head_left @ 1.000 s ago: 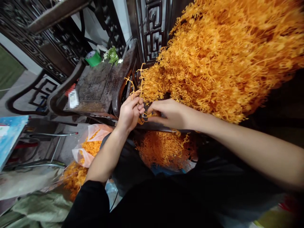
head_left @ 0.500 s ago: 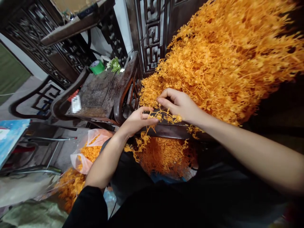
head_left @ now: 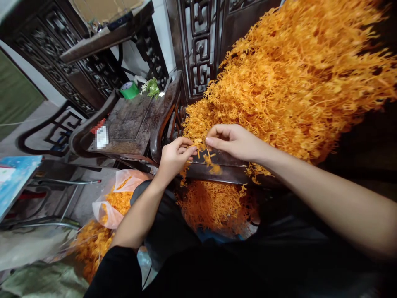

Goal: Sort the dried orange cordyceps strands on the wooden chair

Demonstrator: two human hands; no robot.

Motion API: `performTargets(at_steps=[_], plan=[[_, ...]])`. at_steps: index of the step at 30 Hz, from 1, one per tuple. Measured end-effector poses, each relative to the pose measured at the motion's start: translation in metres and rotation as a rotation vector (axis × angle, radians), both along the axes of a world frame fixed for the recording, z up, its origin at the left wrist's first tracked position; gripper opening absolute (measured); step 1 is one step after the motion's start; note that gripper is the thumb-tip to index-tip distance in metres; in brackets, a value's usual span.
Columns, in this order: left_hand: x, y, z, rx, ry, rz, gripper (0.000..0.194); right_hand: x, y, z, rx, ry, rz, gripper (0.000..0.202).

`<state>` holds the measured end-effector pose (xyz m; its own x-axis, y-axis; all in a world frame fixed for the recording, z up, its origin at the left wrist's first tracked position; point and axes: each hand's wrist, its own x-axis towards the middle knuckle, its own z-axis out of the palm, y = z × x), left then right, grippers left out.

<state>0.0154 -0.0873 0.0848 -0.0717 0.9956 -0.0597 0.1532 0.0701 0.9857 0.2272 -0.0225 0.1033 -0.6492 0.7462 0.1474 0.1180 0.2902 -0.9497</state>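
Observation:
Between my two hands is a thin orange plastic sprig [head_left: 208,157] with small branching tips; its lower end dangles and is blurred. My left hand [head_left: 176,156] pinches it between thumb and fingers, and part of it hangs below that hand. My right hand [head_left: 231,140] is closed in a pinch at the sprig's other side, its fingertips against the stem. Behind and to the right rises a large heap of the same orange sprigs [head_left: 279,82], on a dark wooden seat [head_left: 229,173]. More orange sprigs [head_left: 214,205] lie below the seat edge, between my legs.
On the left, a carved wooden chair [head_left: 124,124] bears green tape [head_left: 129,90] and a green-and-white sprig [head_left: 151,88]. A pinkish plastic bag [head_left: 102,213] of orange pieces sits on the floor near my left arm. A blue-topped table [head_left: 25,174] stands far left.
My left hand has closed more tightly around the sprig. My right hand has moved slightly down, beside the left fingertips. The sprig has shifted and now hangs down between them.

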Motion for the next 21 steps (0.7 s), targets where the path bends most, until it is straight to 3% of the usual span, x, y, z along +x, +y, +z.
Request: performTargets(at_steps=[4, 7, 10, 14, 16, 19, 21], plan=[[0.001, 0.001, 0.010, -0.118, -0.334, -0.082, 0.037, 0.002, -0.002, -0.004, 0.080, -0.033, 0.029, 0.031], [-0.002, 0.004, 0.015, -0.183, -0.473, -0.048, 0.038, 0.004, -0.002, -0.005, 0.165, -0.086, 0.082, 0.020], [-0.006, 0.003, 0.016, -0.227, -0.455, -0.017, 0.040, 0.005, -0.003, -0.002, 0.286, -0.090, 0.119, 0.015], [-0.008, 0.001, 0.014, -0.247, -0.322, -0.150, 0.045, 0.006, -0.003, 0.003, 0.434, -0.108, 0.086, 0.015], [-0.008, 0.001, 0.013, -0.115, -0.203, -0.105, 0.035, 0.007, -0.001, 0.001, 0.498, -0.156, 0.045, 0.017], [-0.008, -0.002, 0.016, 0.273, 0.071, 0.095, 0.019, 0.011, 0.010, -0.009, 0.603, -0.277, -0.111, 0.023], [-0.007, -0.006, 0.019, 0.459, 0.255, 0.145, 0.018, 0.014, 0.019, -0.017, 0.646, -0.325, -0.240, 0.024]])
